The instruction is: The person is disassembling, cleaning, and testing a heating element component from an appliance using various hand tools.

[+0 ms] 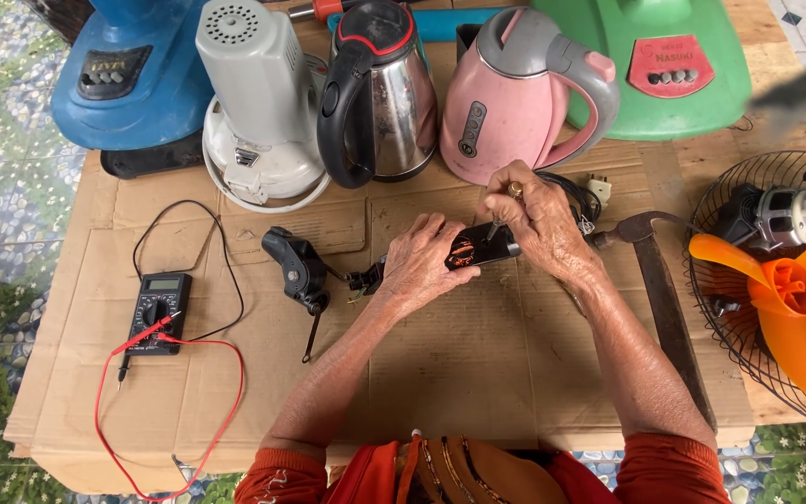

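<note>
Two bare hands met over a small black part (pixel 480 249) lying on the cardboard sheet (pixel 478 364), directly in front of the pink kettle (pixel 506 93). The part's long axis ran nearly left to right, its right end tilted slightly away from the person and pointing toward the hammer (pixel 664 299). The left hand (pixel 419 266) was closed over the part's left end, pressing it down onto the cardboard. The right hand (pixel 538 219) was clamped around a screwdriver (pixel 499 219), whose shaft stood almost upright, tip down on the part's top face; the exact point of contact could not be made out.

Left of the pink kettle stood a steel kettle (pixel 380 93) with a black handle, and left of that a grey motor housing (pixel 258 103). Behind the pink kettle sat a green fan base (pixel 664 56). Well to the left and nearer the person lay a multimeter (pixel 158 313) with red and black leads. A black bracket (pixel 298 269) lay between the multimeter and the left hand. Right of the hammer rested a wire fan guard (pixel 711 308) holding an orange blade (pixel 785 308).
</note>
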